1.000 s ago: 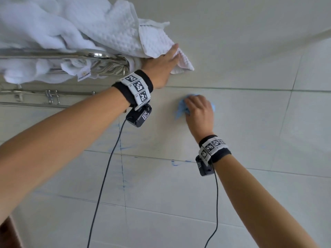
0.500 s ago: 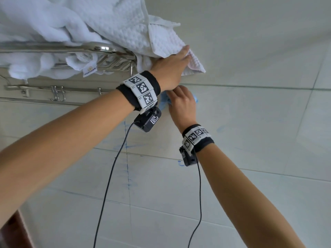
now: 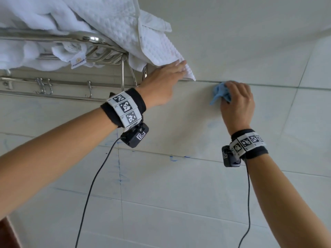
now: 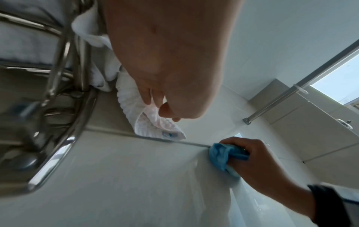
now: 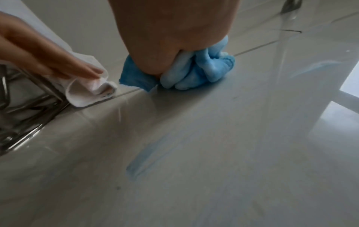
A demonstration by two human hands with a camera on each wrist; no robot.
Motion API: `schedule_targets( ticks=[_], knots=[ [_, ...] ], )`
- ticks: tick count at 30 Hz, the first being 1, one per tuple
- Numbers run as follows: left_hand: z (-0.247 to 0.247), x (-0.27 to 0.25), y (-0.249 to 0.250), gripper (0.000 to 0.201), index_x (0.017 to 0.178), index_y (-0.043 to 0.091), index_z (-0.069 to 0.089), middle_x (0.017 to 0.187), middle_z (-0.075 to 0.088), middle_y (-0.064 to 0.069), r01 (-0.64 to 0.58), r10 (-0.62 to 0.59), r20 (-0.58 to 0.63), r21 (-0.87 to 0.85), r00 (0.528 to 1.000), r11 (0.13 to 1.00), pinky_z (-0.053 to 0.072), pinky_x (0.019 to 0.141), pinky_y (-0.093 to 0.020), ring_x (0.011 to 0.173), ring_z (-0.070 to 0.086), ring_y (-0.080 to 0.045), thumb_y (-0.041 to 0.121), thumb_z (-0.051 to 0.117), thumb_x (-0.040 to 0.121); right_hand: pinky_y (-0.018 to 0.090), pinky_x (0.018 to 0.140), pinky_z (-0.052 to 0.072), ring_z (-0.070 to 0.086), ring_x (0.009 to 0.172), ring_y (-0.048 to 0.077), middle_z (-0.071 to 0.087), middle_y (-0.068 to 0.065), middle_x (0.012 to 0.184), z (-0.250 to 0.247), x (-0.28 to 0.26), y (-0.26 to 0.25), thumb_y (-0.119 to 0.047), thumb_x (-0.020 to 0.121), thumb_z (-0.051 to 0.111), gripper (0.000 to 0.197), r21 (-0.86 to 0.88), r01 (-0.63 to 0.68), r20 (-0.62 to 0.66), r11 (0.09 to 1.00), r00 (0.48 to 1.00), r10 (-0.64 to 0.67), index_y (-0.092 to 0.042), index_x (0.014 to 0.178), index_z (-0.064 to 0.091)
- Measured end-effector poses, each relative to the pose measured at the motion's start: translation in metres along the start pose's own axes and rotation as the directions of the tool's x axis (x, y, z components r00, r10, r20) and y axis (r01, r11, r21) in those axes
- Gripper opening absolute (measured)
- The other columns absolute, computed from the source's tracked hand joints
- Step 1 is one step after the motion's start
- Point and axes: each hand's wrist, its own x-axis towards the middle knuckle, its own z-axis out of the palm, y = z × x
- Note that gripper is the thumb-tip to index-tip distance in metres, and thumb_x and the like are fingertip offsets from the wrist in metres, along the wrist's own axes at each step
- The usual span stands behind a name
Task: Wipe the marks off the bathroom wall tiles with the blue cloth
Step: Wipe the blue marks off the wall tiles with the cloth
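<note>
My right hand (image 3: 236, 102) grips the bunched blue cloth (image 3: 219, 94) and presses it on the pale wall tile (image 3: 188, 122), right at the horizontal grout line. The right wrist view shows the blue cloth (image 5: 194, 72) squeezed in my fist, with a faint blue smear (image 5: 147, 155) on the tile below it. My left hand (image 3: 161, 85) lies flat, fingers straight, holding back a corner of the white towel (image 3: 125, 29) against the wall. A blue vertical line (image 3: 119, 169) and small blue marks (image 3: 176, 159) lie on lower tiles.
A chrome towel rack (image 3: 86, 40) piled with white towels juts from the wall at upper left, with a hook rail (image 3: 44, 86) under it. In the left wrist view a metal rod (image 4: 272, 106) and a window (image 4: 338, 83) sit at the far right.
My right hand has slid the blue cloth to the right along the grout line, away from my left hand. The left hand stays on the towel corner.
</note>
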Motion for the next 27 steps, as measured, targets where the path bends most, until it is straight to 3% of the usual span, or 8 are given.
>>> schedule_targets(
  ticks=[6, 8, 10, 12, 14, 18, 22, 27],
  knots=[
    [0.04, -0.073, -0.003, 0.067, 0.163, 0.019, 0.035, 0.174, 0.021, 0.003, 0.048, -0.044, 0.067, -0.06, 0.997, 0.997, 0.033, 0.123, -0.036, 0.156, 0.03, -0.017, -0.002, 0.044, 0.1, 0.041, 0.092, 0.053, 0.061, 0.11, 0.027, 0.074, 0.005, 0.115, 0.01, -0.01, -0.01, -0.001, 0.081, 0.066, 0.03, 0.108, -0.074, -0.106, 0.991, 0.991, 0.086, -0.009, 0.109, 0.074],
    [0.054, -0.09, -0.006, 0.067, 0.165, 0.016, 0.03, 0.174, 0.021, 0.001, 0.111, -0.105, 0.088, -0.075, 0.991, 0.991, 0.035, 0.124, -0.038, 0.156, 0.029, -0.019, 0.002, 0.046, 0.101, 0.038, 0.094, 0.05, 0.06, 0.109, 0.027, 0.073, 0.01, 0.112, 0.018, -0.026, -0.019, 0.007, 0.073, 0.068, 0.036, 0.146, -0.017, -0.094, 0.989, 0.995, 0.031, -0.006, 0.106, 0.075],
    [0.067, -0.096, -0.01, 0.071, 0.166, 0.014, 0.023, 0.175, 0.017, -0.001, 0.16, -0.152, 0.1, -0.08, 0.983, 0.984, 0.034, 0.125, -0.04, 0.158, 0.025, -0.02, 0.003, 0.047, 0.101, 0.037, 0.095, 0.048, 0.062, 0.108, 0.03, 0.073, 0.013, 0.111, 0.023, -0.051, -0.03, 0.013, 0.067, 0.07, 0.041, 0.202, 0.141, 0.036, 0.969, 0.988, -0.151, -0.004, 0.104, 0.075],
    [0.076, -0.097, -0.007, 0.074, 0.167, 0.013, 0.019, 0.175, 0.014, -0.002, 0.18, -0.172, 0.089, -0.091, 0.981, 0.979, 0.031, 0.126, -0.04, 0.16, 0.02, -0.02, 0.002, 0.048, 0.1, 0.041, 0.097, 0.05, 0.064, 0.113, 0.032, 0.073, 0.01, 0.117, 0.021, -0.082, -0.033, 0.013, 0.071, 0.073, 0.04, 0.23, 0.291, 0.242, 0.929, 0.907, -0.344, -0.006, 0.106, 0.075],
    [0.086, -0.093, 0.001, 0.075, 0.167, 0.013, 0.017, 0.176, 0.012, -0.003, 0.166, -0.161, 0.058, -0.094, 0.985, 0.982, 0.028, 0.127, -0.039, 0.161, 0.017, -0.02, 0.001, 0.048, 0.1, 0.044, 0.097, 0.052, 0.065, 0.115, 0.033, 0.073, 0.009, 0.118, 0.006, -0.096, -0.02, 0.014, 0.076, 0.073, 0.036, 0.24, 0.324, 0.3, 0.915, 0.872, -0.387, -0.005, 0.107, 0.075],
    [0.103, -0.075, 0.023, 0.078, 0.167, 0.013, 0.02, 0.175, 0.014, -0.006, 0.082, -0.084, -0.018, -0.06, 0.996, 0.995, 0.026, 0.128, -0.041, 0.161, 0.015, -0.026, 0.002, 0.051, 0.097, 0.04, 0.105, 0.049, 0.061, 0.116, 0.033, 0.072, 0.014, 0.119, -0.052, -0.066, 0.024, 0.015, 0.078, 0.059, 0.042, 0.172, 0.12, 0.017, 0.978, 0.992, -0.125, -0.001, 0.113, 0.074],
    [0.112, -0.047, 0.05, 0.076, 0.166, 0.015, 0.023, 0.174, 0.017, -0.008, 0.098, -0.099, -0.08, -0.02, 0.992, 0.995, 0.026, 0.126, -0.051, 0.159, 0.012, -0.043, 0.009, 0.05, 0.096, 0.037, 0.1, 0.052, 0.064, 0.113, 0.031, 0.072, 0.012, 0.118, -0.095, -0.015, 0.081, 0.009, 0.084, 0.063, 0.033, 0.083, 0.008, -0.193, 0.997, 0.981, 0.008, -0.003, 0.113, 0.074],
    [0.131, -0.028, 0.064, 0.077, 0.167, 0.016, 0.019, 0.174, 0.014, -0.012, 0.228, -0.229, -0.032, -0.027, 0.973, 0.973, 0.028, 0.121, -0.064, 0.157, 0.012, -0.05, 0.009, 0.05, 0.098, 0.04, 0.1, 0.054, 0.065, 0.117, 0.027, 0.072, 0.007, 0.125, -0.078, -0.03, 0.117, 0.003, 0.077, 0.063, 0.044, 0.08, -0.242, -0.178, 0.967, 0.951, 0.252, -0.009, 0.117, 0.075]
  ],
)
